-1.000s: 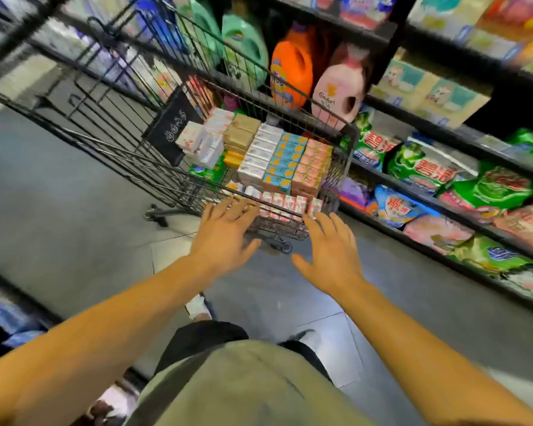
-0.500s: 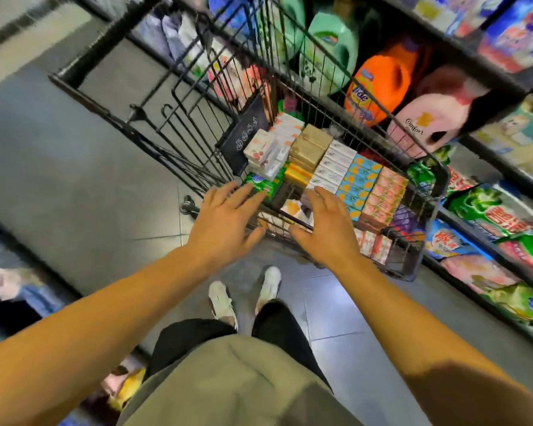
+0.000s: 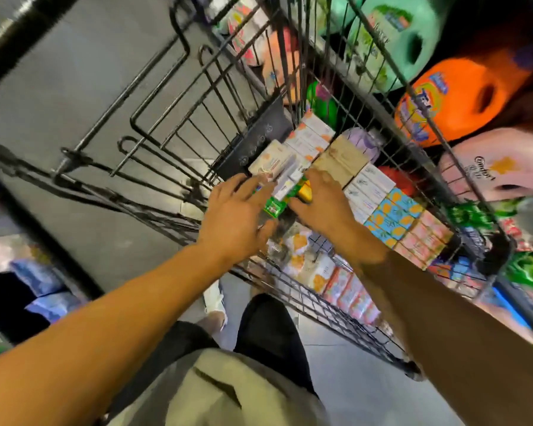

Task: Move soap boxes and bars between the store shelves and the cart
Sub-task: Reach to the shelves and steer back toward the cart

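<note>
Both hands are inside the black wire cart (image 3: pixel 197 118), above the soap boxes. The left hand (image 3: pixel 234 222) has its fingers spread and almost straight; the fingertips are touching a white soap box (image 3: pixel 285 182) that lies on top of a green box (image 3: pixel 274 206). It grips nothing. The right hand (image 3: pixel 320 201) is just beside, fingers bent down over the boxes (whether it holds one, I cannot tell). Rows of tan boxes (image 3: pixel 340 159), white boxes (image 3: pixel 368 184), blue-and-orange boxes (image 3: pixel 394 216) and pink boxes (image 3: pixel 425 241) fill the cart. Behind the wire stand an orange detergent bottle (image 3: pixel 450 99) and a pink softener bottle (image 3: pixel 499 167).
</note>
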Demonstrator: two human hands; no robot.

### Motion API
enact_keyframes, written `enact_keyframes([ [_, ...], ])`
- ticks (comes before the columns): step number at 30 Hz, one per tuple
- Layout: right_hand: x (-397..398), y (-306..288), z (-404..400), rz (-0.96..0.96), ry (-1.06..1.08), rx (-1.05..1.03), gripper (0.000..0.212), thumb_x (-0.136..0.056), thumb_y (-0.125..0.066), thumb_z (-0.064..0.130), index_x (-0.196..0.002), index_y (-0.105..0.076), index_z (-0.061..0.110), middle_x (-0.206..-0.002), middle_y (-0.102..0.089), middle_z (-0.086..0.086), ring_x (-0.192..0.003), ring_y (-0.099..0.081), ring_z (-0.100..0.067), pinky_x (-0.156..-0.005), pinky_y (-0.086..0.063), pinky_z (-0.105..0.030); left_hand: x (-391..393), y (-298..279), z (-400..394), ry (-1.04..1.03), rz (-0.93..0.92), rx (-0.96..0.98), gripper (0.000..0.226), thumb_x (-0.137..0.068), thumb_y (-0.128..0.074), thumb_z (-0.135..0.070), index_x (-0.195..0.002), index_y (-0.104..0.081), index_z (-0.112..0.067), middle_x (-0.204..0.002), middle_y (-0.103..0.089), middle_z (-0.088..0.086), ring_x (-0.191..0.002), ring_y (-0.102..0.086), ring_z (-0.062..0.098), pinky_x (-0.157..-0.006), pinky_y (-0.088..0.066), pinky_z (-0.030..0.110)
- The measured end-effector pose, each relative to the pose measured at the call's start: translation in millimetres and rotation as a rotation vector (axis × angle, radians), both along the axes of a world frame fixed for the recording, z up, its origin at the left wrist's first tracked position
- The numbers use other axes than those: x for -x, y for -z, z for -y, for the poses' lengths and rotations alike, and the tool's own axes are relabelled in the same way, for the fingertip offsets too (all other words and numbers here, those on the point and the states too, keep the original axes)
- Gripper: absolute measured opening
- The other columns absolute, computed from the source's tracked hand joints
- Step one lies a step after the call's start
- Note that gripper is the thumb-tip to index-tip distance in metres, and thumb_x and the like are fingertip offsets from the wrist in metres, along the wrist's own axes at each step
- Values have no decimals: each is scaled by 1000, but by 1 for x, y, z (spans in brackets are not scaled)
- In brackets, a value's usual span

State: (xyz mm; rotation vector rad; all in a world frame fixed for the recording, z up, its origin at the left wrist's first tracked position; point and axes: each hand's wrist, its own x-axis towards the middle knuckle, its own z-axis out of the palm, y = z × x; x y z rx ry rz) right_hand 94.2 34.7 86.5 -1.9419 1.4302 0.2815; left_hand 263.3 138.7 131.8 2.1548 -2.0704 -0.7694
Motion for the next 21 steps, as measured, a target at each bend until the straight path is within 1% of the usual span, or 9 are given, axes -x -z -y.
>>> enact_keyframes([
  [4, -23, 48, 44, 42, -21, -79, 70, -91, -67, 42, -148, -38, 13, -150, -39, -16, -134, -38, -36, -106, -37, -44, -11, 33, 30, -91, -18, -115, 69, -84, -40, -55, -141, -51, -17, -139, -54, 12, -127, -48, 40, -105, -39, 55],
  [6, -36, 73, 62, 63, 20, -91, 72, -86, -71, 45, -144, -44, 10, -143, -45, -17, -130, -43, -38, -104, -41, -45, -14, 47, 38, -136, -25, -152, 69, -84, -39, -53, -140, -51, -16, -139, -54, 13, -126, -48, 40, -106, -38, 53],
  [8, -50, 96, 76, 45, 63, -95, 77, -85, -71, 48, -145, -43, 10, -142, -45, -16, -130, -43, -38, -103, -43, -47, -17, 59, 42, -167, -22, -190, 70, -84, -39, -52, -140, -52, -13, -140, -54, 15, -126, -49, 40, -107, -39, 53],
  [13, -74, 137, 99, -12, 53, -144, 83, -84, -67, 58, -145, -41, 8, -146, -43, -17, -133, -41, -38, -109, -35, -44, -24, 80, 44, -217, -54, -269, 68, -85, -41, -52, -140, -52, -13, -139, -55, 15, -125, -50, 40, -106, -40, 51],
  [15, -78, 144, 104, -12, 61, -159, 78, -79, -69, 61, -135, -53, 8, -139, -49, -16, -127, -47, -37, -106, -37, -41, -25, 83, 46, -230, -59, -265, 65, -86, -46, -51, -138, -53, -14, -138, -56, 14, -123, -50, 39, -107, -40, 48],
  [17, -78, 143, 104, -10, 89, -139, 79, -65, -64, 71, -117, -66, 11, -130, -55, -16, -120, -51, -37, -102, -42, -41, -24, 85, 48, -251, -72, -264, 63, -86, -52, -47, -138, -54, -13, -138, -56, 13, -124, -49, 38, -107, -38, 46],
  [18, -76, 140, 103, 9, 115, -112, 76, -62, -64, 72, -110, -69, 13, -128, -56, -15, -118, -52, -37, -101, -43, -43, -24, 85, 50, -263, -81, -274, 64, -85, -54, -46, -139, -53, -13, -139, -55, 13, -125, -47, 37, -108, -37, 45],
  [19, -74, 137, 100, 56, 164, -97, 69, -64, -70, 65, -109, -69, 13, -128, -56, -15, -118, -52, -37, -101, -43, -44, -25, 86, 52, -276, -92, -290, 65, -85, -53, -46, -141, -51, -13, -141, -53, 12, -127, -45, 37, -109, -36, 45],
  [21, -66, 127, 93, 204, 315, -122, 55, -75, -81, 41, -118, -65, 10, -126, -58, -13, -116, -54, -32, -100, -45, -43, -24, 85, 56, -307, -134, -302, 66, -86, -51, -46, -143, -48, -12, -143, -51, 11, -130, -43, 35, -110, -32, 41],
])
